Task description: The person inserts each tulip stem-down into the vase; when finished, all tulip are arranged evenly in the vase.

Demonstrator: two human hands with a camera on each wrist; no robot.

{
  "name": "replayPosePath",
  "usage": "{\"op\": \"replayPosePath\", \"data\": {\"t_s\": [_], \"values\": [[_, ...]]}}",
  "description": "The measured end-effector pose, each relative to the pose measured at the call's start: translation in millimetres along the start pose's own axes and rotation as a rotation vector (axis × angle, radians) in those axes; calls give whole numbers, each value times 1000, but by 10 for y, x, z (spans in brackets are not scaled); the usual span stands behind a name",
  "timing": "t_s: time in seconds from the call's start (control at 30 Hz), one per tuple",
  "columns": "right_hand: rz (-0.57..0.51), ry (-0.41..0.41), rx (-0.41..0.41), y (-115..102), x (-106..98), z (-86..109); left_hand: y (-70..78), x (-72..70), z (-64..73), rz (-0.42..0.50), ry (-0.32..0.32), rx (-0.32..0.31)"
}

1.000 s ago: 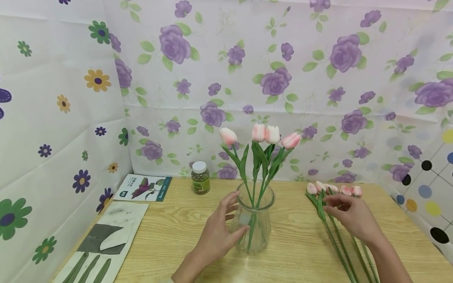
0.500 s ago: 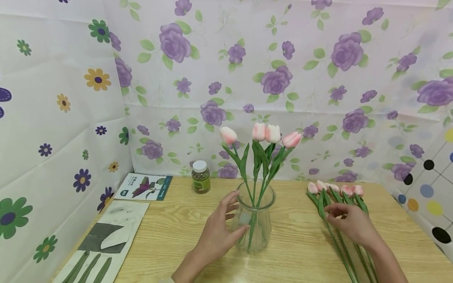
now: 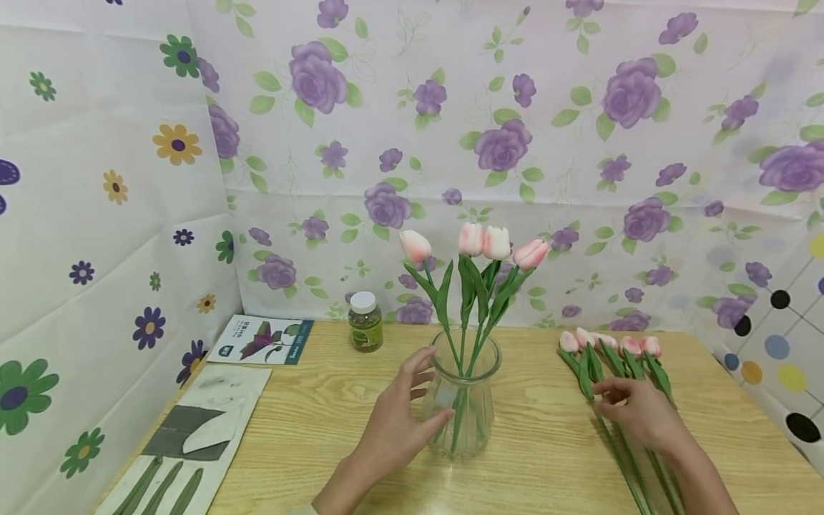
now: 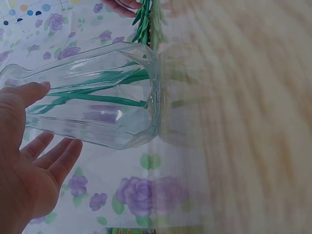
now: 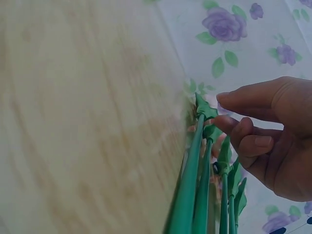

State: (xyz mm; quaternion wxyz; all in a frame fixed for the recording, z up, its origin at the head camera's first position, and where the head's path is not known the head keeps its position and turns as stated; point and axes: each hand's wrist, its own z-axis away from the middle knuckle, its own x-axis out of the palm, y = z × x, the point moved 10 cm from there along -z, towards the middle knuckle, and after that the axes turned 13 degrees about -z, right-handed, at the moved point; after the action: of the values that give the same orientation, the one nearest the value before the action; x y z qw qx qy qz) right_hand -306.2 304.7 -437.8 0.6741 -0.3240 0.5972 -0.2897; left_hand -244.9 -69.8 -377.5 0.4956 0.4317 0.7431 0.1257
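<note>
Several pink-and-white tulips (image 3: 415,247) stand spread in a clear glass vase (image 3: 473,422) on the wooden table (image 3: 309,429). My left hand (image 3: 399,422) is at the vase's left side, thumb in front and fingers near the rim. In the left wrist view its loosely spread fingers (image 4: 61,158) flank the glass, with green stems (image 4: 117,100) inside. On the right, more tulips (image 3: 631,347) lie in a row. My right hand (image 3: 644,415) hovers over them, thumb and forefinger parted beside a green leaf (image 5: 202,107). Nothing shows between those two fingertips; the other fingers curl in.
A lidded jar (image 3: 365,322) stands toward the back, left of the vase. A printed card (image 3: 260,341) and a sheet with grey-green shapes (image 3: 193,429) lie at the table's left. Flowered cloth (image 3: 360,143) hangs behind the table.
My right hand has shifted slightly toward me along the lying tulips, uncovering more of their leaves. The left hand and the vase look unchanged.
</note>
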Motion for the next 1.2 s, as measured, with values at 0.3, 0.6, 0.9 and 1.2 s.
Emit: {"op": "replayPosePath", "data": {"t_s": [0.3,0.6,0.9,1.2], "values": [[-11,-55,26,49,92,-11,-3,-8,3,-1,9,1],[11,-81,18,60,189,-34,-5,-8,6,-10,14,6],[45,-94,14,56,242,-37,-9,4,2,-1,2,3],[55,-113,-35,6,290,-27,-9,8,2,-2,4,8]]}}
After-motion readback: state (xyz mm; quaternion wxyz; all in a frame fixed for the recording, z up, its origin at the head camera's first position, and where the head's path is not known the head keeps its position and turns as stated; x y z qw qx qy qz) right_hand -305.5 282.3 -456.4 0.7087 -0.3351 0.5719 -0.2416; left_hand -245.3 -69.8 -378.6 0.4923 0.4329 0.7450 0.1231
